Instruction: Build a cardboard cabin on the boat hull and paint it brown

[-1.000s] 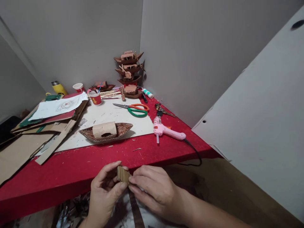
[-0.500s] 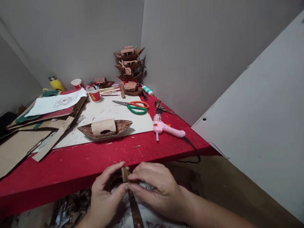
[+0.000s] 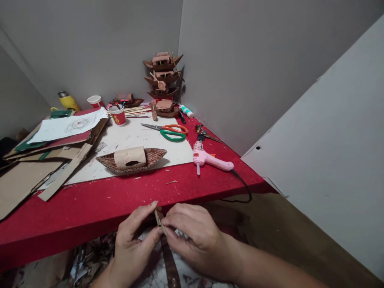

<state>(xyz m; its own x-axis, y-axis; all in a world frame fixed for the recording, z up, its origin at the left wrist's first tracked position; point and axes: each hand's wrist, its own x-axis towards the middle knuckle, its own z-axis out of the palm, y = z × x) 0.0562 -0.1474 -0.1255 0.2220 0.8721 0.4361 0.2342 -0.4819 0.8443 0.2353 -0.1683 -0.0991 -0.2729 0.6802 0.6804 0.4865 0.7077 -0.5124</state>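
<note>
Between both hands, just in front of the table's near edge, is a small brown piece of cardboard [image 3: 158, 217]. My left hand [image 3: 136, 236] holds it by its ends, thumb below and index finger above. The fingertips of my right hand [image 3: 195, 236] pinch its right side, partly covering it. Beyond the hands, a model boat [image 3: 132, 159] of corrugated cardboard with a pale curved roof sits on the white sheet [image 3: 132, 136]. To its right lies a pink glue gun [image 3: 211, 160] with a glue stick poking out.
Scissors [image 3: 168, 131] with orange and green handles lie behind the boat. Cardboard pieces [image 3: 30, 180] and a drawing [image 3: 70, 126] cover the left side. Stacked model boats [image 3: 163, 78], a red paper cup [image 3: 118, 117] and a yellow bottle [image 3: 68, 101] stand at the back.
The cardboard piece has turned slightly and now shows a narrower edge. My right fingertips have shifted a little along it. The view has tilted slightly.
</note>
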